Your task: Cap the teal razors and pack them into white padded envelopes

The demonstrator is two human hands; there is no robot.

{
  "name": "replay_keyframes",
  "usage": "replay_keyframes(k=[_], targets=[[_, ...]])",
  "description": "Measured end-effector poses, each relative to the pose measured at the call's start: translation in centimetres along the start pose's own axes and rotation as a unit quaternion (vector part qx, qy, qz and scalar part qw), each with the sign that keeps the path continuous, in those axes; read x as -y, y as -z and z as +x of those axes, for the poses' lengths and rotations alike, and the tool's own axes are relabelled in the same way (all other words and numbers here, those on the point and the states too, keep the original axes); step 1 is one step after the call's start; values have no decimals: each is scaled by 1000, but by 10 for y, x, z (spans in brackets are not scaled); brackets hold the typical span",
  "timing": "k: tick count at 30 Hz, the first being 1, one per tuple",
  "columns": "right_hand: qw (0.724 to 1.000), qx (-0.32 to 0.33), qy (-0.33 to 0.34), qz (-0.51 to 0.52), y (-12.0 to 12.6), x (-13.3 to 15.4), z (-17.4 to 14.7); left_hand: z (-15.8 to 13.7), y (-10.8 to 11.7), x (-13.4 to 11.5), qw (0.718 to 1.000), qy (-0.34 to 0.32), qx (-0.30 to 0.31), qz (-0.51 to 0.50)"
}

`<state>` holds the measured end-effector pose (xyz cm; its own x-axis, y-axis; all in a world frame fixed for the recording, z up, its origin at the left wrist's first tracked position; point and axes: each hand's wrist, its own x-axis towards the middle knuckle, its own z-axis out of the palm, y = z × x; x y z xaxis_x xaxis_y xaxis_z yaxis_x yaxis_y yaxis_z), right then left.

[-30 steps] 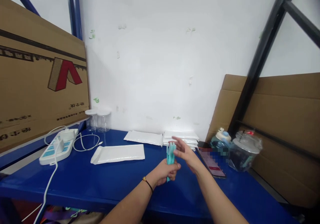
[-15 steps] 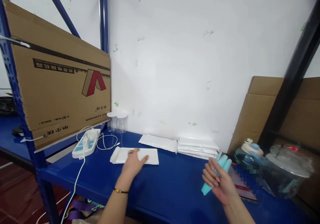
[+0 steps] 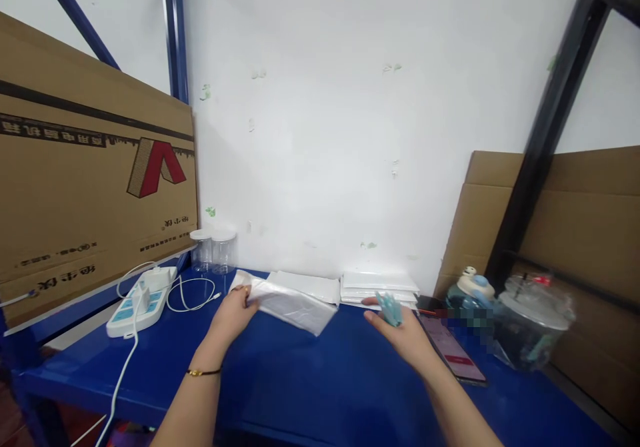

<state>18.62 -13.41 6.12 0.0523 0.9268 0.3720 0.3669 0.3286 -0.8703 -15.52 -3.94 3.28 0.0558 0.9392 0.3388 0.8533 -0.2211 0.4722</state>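
My left hand (image 3: 236, 310) grips one end of a flat white packet (image 3: 293, 307), which is tilted up off the blue shelf. Light shines off its crinkled face. In my right hand (image 3: 400, 330), the fingers hold a small light-blue bundle (image 3: 390, 308); its exact kind is unclear. Behind the raised packet lies a similar white packet (image 3: 317, 287), partly covered by it. Beside that, a stack of several white packets (image 3: 380, 286) rests against the wall, just beyond my right fingertips.
At left are a power strip (image 3: 143, 307) with white cables and two clear jars (image 3: 223, 250) with white lids. A phone (image 3: 455, 350), a blue-capped bottle (image 3: 470, 294) and a clear lidded container (image 3: 533, 320) sit at right. A cardboard panel (image 3: 95, 187) borders the left side.
My left hand has taken hold of the packet's left end and lifted it off the shelf. My right hand has moved left toward the stack with the light-blue bundle. The view has shifted right.
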Motion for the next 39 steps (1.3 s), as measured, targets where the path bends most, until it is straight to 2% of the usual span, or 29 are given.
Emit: replay_keyframes(k=[2, 5, 8, 10, 12, 13, 17, 19, 21, 23, 25, 27, 29, 30, 32, 34, 39], targets=[[991, 19, 58, -117, -1, 25, 8, 3, 16, -41, 994, -110, -26, 1], [965, 70, 101, -234, -14, 52, 12, 2, 34, -95, 977, -207, -41, -10], [943, 37, 104, -314, -33, 56, 7, -5, 36, -129, 960, -264, -57, -77], [940, -12, 92, -329, -43, 48, 2, -14, 25, -142, 943, -263, -108, -172], [945, -47, 83, -312, -49, 38, -4, -24, 8, -150, 918, -205, -191, -280], [950, -52, 84, -296, -51, 33, -6, -28, -1, -154, 909, -170, -199, -325], [964, -22, 106, -244, -55, 17, -14, -36, -25, -164, 879, -74, -101, -460], [970, -5, 103, -221, -54, 11, -19, -34, -28, -169, 882, -55, -74, -462], [983, 4, 82, -167, -48, 8, -23, -31, -28, -173, 895, -40, -80, -437], [996, -7, 50, -78, -34, 11, -26, -28, -30, -175, 904, -36, -101, -414], [998, -52, 27, 27, -14, 25, -24, -27, -35, -177, 909, -45, -126, -394], [980, -104, 48, 164, 6, 50, -15, -28, -41, -177, 913, -63, -149, -375], [955, -102, 88, 266, 17, 80, 1, -31, -47, -179, 914, -86, -166, -359], [947, -107, 106, 285, 19, 95, 10, -32, -49, -180, 914, -98, -173, -354], [950, -89, 117, 275, 15, 118, 28, -35, -52, -182, 912, -118, -183, -347], [957, -75, 110, 256, 5, 129, 42, -38, -54, -185, 909, -126, -189, -349], [976, -66, 100, 183, -20, 119, 54, -43, -59, -185, 908, -131, -200, -345]])
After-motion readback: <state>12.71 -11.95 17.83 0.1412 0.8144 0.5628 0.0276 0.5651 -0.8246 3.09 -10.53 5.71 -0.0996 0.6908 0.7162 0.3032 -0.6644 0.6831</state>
